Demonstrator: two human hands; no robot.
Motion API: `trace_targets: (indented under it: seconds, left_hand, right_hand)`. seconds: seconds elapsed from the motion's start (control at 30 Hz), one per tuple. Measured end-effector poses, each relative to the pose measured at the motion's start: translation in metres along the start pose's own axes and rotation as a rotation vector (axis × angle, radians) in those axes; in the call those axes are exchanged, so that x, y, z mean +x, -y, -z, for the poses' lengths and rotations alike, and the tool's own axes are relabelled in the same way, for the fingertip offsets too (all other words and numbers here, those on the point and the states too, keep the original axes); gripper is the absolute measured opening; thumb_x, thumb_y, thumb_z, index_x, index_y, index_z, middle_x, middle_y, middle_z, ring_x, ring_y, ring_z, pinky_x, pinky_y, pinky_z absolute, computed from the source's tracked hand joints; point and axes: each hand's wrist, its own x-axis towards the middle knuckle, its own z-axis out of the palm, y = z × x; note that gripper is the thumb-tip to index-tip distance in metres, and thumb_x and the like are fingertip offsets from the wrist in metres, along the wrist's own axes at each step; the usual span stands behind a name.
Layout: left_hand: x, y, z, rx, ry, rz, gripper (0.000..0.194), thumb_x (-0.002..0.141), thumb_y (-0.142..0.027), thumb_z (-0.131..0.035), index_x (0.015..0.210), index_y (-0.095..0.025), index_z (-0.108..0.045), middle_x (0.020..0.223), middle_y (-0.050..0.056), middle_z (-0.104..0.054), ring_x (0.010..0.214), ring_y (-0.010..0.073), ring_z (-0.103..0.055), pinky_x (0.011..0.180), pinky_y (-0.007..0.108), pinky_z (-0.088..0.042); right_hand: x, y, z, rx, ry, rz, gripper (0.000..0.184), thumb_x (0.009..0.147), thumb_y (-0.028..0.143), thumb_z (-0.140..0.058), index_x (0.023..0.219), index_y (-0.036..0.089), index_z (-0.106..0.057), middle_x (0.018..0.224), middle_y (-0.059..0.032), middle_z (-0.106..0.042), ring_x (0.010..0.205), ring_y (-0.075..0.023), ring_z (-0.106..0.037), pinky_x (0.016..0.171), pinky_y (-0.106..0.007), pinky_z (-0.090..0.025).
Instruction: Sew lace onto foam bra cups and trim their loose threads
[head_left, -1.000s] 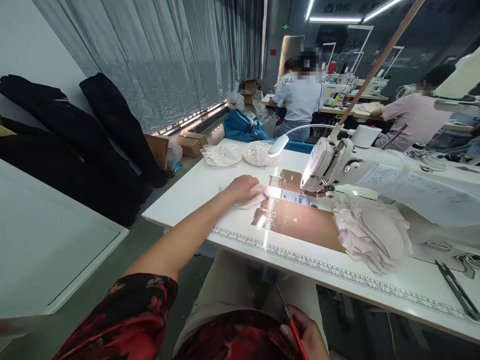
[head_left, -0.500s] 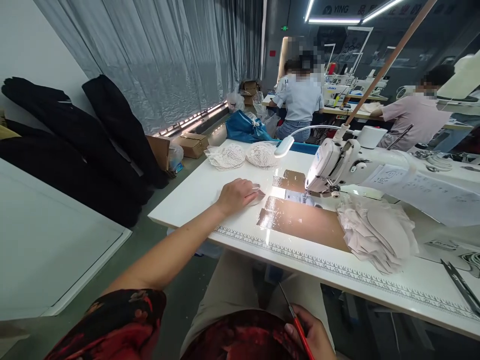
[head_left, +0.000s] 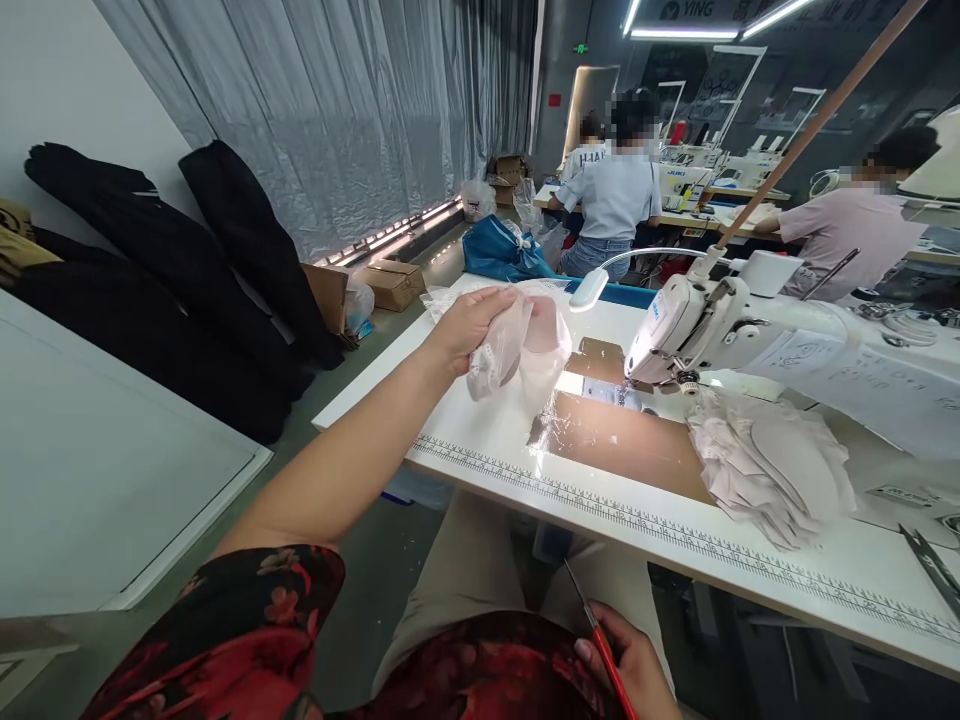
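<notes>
My left hand point(head_left: 471, 328) is closed on a sheer pale pink fabric piece point(head_left: 546, 350), curved like a bra cup, and lifts it above the white table point(head_left: 442, 415). Its lower edges hang loosely to the left of the sewing machine point(head_left: 694, 335). Low over my lap, my right hand point(head_left: 637, 655) grips a red-handled tool point(head_left: 609, 655) with a thin pointed metal shaft, its tip directed up and left. Behind my left hand, white lacy pieces point(head_left: 442, 298) lie on the table, mostly covered by the raised fabric.
A stack of pale fabric pieces point(head_left: 776, 465) rests right of the needle area. Black-and-silver snips point(head_left: 930, 565) lie at the right edge. A ruler strip point(head_left: 600, 505) runs along the front. A small lamp point(head_left: 590, 289) hangs over the table. Co-workers point(head_left: 611, 195) sit beyond.
My left hand has risen from the tabletop with the sheer fabric, which now hangs open in front of the lacy pieces. My right hand stays over my lap with the red-handled tool.
</notes>
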Motion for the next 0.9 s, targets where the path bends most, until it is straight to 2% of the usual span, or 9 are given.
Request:
trace_targets:
  seconds: [0.03, 0.1, 0.2, 0.27, 0.37, 0.47, 0.53, 0.77, 0.9]
  left_hand:
    - [-0.014, 0.003, 0.0, 0.029, 0.016, 0.048, 0.035, 0.072, -0.045, -0.074, 0.079, -0.011, -0.069, 0.073, 0.004, -0.069, 0.064, 0.0128, -0.06, 0.063, 0.022, -0.048]
    - [-0.05, 0.018, 0.001, 0.098, 0.048, 0.239, 0.037, 0.071, -0.048, -0.074, 0.078, -0.012, -0.068, 0.064, 0.002, -0.064, 0.053, 0.0103, -0.053, 0.053, 0.021, -0.043]
    - [-0.11, 0.049, 0.005, 0.161, 0.112, 0.453, 0.041, 0.074, -0.054, -0.07, 0.082, -0.013, -0.067, 0.064, 0.0, -0.061, 0.052, 0.0105, -0.051, 0.051, 0.021, -0.04]
    - [-0.146, 0.065, 0.007, 0.226, 0.144, 0.457, 0.042, 0.08, -0.056, -0.064, 0.078, -0.014, -0.065, 0.057, -0.003, -0.053, 0.049, 0.0084, -0.044, 0.049, 0.02, -0.034]
    - [-0.182, 0.078, 0.008, 0.313, 0.135, 0.345, 0.039, 0.086, -0.052, -0.058, 0.075, -0.014, -0.064, 0.053, -0.004, -0.045, 0.049, 0.0079, -0.037, 0.049, 0.021, -0.031]
    - [-0.2, 0.086, 0.011, 0.341, 0.082, 0.234, 0.034, 0.086, -0.047, -0.058, 0.079, -0.015, -0.067, 0.061, 0.0, -0.054, 0.056, 0.0109, -0.045, 0.055, 0.024, -0.037]
    - [-0.209, 0.092, 0.014, 0.336, 0.047, 0.216, 0.032, 0.087, -0.045, -0.058, 0.081, -0.015, -0.068, 0.065, 0.002, -0.057, 0.06, 0.0122, -0.047, 0.059, 0.025, -0.039]
    - [-0.232, 0.104, 0.02, 0.27, -0.037, 0.304, 0.036, 0.088, -0.049, -0.058, 0.082, -0.014, -0.067, 0.069, 0.003, -0.059, 0.064, 0.0129, -0.049, 0.06, 0.025, -0.042]
    - [-0.236, 0.107, 0.019, 0.214, -0.069, 0.32, 0.034, 0.087, -0.048, -0.06, 0.08, -0.014, -0.066, 0.069, 0.002, -0.058, 0.064, 0.0118, -0.048, 0.06, 0.023, -0.041]
  right_hand:
    - [0.0, 0.0, 0.003, -0.013, 0.015, 0.014, 0.055, 0.07, 0.055, -0.074, 0.109, 0.015, -0.071, 0.065, -0.0009, -0.063, 0.065, -0.0201, -0.058, 0.066, -0.028, -0.049]
    - [-0.002, 0.001, 0.01, -0.045, 0.067, 0.058, 0.055, 0.073, 0.055, -0.071, 0.112, 0.015, -0.07, 0.073, -0.0035, -0.067, 0.069, -0.0214, -0.06, 0.068, -0.029, -0.05]
    - [-0.005, 0.014, 0.021, -0.11, 0.126, 0.161, 0.056, 0.077, 0.056, -0.066, 0.116, 0.016, -0.07, 0.086, -0.0071, -0.071, 0.081, -0.0256, -0.065, 0.076, -0.034, -0.053]
    - [-0.006, 0.03, 0.025, -0.17, 0.109, 0.195, 0.054, 0.077, 0.054, -0.066, 0.115, 0.016, -0.07, 0.088, -0.0077, -0.072, 0.081, -0.0259, -0.066, 0.079, -0.036, -0.054]
    - [-0.002, 0.06, 0.024, -0.233, 0.182, 0.23, 0.051, 0.078, 0.051, -0.068, 0.115, 0.016, -0.07, 0.092, -0.0087, -0.073, 0.082, -0.0246, -0.067, 0.078, -0.033, -0.054]
    - [0.01, 0.084, 0.015, -0.26, 0.294, 0.231, 0.048, 0.083, 0.045, -0.066, 0.122, 0.017, -0.066, 0.099, -0.0091, -0.072, 0.09, -0.0245, -0.067, 0.079, -0.031, -0.054]
    - [0.017, 0.094, 0.005, -0.269, 0.351, 0.239, 0.046, 0.084, 0.043, -0.065, 0.122, 0.017, -0.065, 0.098, -0.0084, -0.072, 0.092, -0.0245, -0.066, 0.08, -0.031, -0.054]
    - [0.034, 0.111, -0.022, -0.357, 0.427, 0.283, 0.045, 0.084, 0.047, -0.066, 0.118, 0.017, -0.065, 0.087, -0.0036, -0.07, 0.078, -0.0195, -0.064, 0.071, -0.026, -0.051]
    - [0.042, 0.118, -0.03, -0.432, 0.432, 0.335, 0.046, 0.082, 0.047, -0.069, 0.118, 0.019, -0.064, 0.091, -0.0044, -0.07, 0.08, -0.0196, -0.064, 0.074, -0.027, -0.051]
